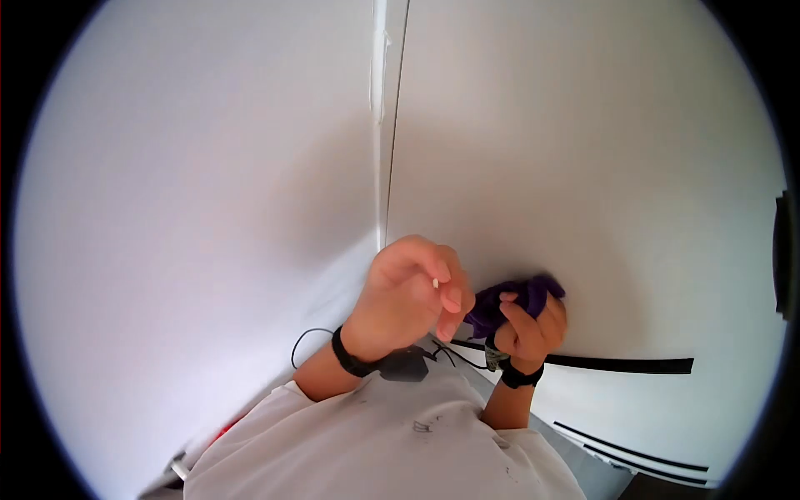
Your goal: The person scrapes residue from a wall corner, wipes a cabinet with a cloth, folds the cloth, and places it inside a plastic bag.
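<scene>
My left hand [404, 287] is raised in front of the corner, its fingers curled in. Between thumb and fingers shows a small white bit [435, 283], too small to name. To its right, my right hand [537, 329] is closed around a bunched dark purple cloth [504, 306]. The cloth lies close to the right white panel [583, 167]; whether it touches the panel I cannot tell. Both wrists wear black bands, and a patterned piece [493, 357] sits by the right wrist.
A white wall [208, 167] meets the right panel at a vertical seam [383, 167] with rough edging. A long black strip [625, 364] runs across the panel, with thinner black strips [633, 450] lower down. A dark fitting [783, 254] is at the far right. A thin black cable [296, 346] loops beside my left forearm.
</scene>
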Available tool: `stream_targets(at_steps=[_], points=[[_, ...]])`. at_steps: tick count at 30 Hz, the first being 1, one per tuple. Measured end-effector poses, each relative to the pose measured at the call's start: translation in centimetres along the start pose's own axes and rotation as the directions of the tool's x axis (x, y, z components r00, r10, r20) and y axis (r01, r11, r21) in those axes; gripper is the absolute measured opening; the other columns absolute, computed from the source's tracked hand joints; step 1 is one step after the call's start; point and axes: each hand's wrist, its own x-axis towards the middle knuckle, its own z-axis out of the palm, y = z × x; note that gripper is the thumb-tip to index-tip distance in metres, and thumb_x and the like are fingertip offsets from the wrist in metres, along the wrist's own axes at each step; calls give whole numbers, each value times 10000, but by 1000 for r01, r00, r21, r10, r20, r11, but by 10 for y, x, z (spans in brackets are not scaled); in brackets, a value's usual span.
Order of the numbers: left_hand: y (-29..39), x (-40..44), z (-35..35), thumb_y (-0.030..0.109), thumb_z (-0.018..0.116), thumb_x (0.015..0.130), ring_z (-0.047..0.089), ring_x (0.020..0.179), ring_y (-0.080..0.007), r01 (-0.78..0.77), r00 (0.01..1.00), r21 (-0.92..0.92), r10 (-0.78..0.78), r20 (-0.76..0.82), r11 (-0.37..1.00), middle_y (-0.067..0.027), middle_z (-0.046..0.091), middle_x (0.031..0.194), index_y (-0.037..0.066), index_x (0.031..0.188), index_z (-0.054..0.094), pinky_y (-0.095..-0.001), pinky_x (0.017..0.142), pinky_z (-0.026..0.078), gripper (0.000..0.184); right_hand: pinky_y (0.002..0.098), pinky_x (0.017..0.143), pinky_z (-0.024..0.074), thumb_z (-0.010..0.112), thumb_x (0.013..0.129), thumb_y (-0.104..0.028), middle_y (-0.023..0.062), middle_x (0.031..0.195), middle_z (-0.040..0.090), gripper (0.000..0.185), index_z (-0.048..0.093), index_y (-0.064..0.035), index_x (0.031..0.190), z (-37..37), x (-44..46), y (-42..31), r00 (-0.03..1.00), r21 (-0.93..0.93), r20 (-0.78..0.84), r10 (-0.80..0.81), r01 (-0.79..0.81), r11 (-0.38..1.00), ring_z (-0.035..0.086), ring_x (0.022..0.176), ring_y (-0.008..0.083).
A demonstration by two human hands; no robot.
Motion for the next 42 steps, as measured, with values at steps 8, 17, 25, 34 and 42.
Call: stream_targets(at_steps=[8, 17, 25, 34, 42], points=[[-48, -12, 51, 64, 462, 971, 568, 726, -122, 8, 988, -340, 45, 148, 940, 27, 545, 999, 183, 1073, 565, -324, 729, 373, 189, 347, 583, 501, 555, 618, 101, 107, 740, 651, 190, 637, -13, 746, -37, -17, 15, 991, 326, 116, 70, -105, 940, 614, 651, 289], [-169, -24, 97, 58, 557, 926, 571, 683, -118, -106, 994, -26, 106, -21, 994, 6, 560, 938, 160, 1000, 559, -316, 687, 377, 126, 320, 524, 443, 560, 615, 92, 101, 687, 625, 199, 649, -37, 737, -105, -102, 80, 949, 494, 297, 100, -243, 835, 557, 564, 273], [-191, -52, 107, 67, 614, 902, 575, 661, -124, -136, 981, 200, 160, -107, 970, -7, 571, 891, 149, 950, 550, -279, 578, 325, 115, 311, 573, 498, 500, 593, 111, 124, 663, 656, 183, 611, -11, 674, -163, -120, 75, 942, 498, -29, 335, -277, 822, 599, 545, 262], [-207, -58, 133, -139, 619, 770, 585, 730, -173, -104, 965, 674, 239, -110, 731, -96, 592, 875, 39, 953, 550, -288, 657, 463, 265, 310, 583, 511, 458, 587, 160, 140, 665, 653, 262, 628, 14, 723, -182, -141, 106, 949, 315, -70, 306, -270, 910, 594, 553, 252], [-201, -64, 144, -163, 597, 735, 572, 796, -155, 39, 928, 930, 333, -170, 365, -99, 632, 912, -7, 1012, 573, -275, 682, 451, 320, 287, 588, 507, 420, 583, 185, 137, 662, 648, 289, 619, 28, 724, -177, -146, 106, 892, 345, -99, 440, -384, 857, 600, 569, 227]])
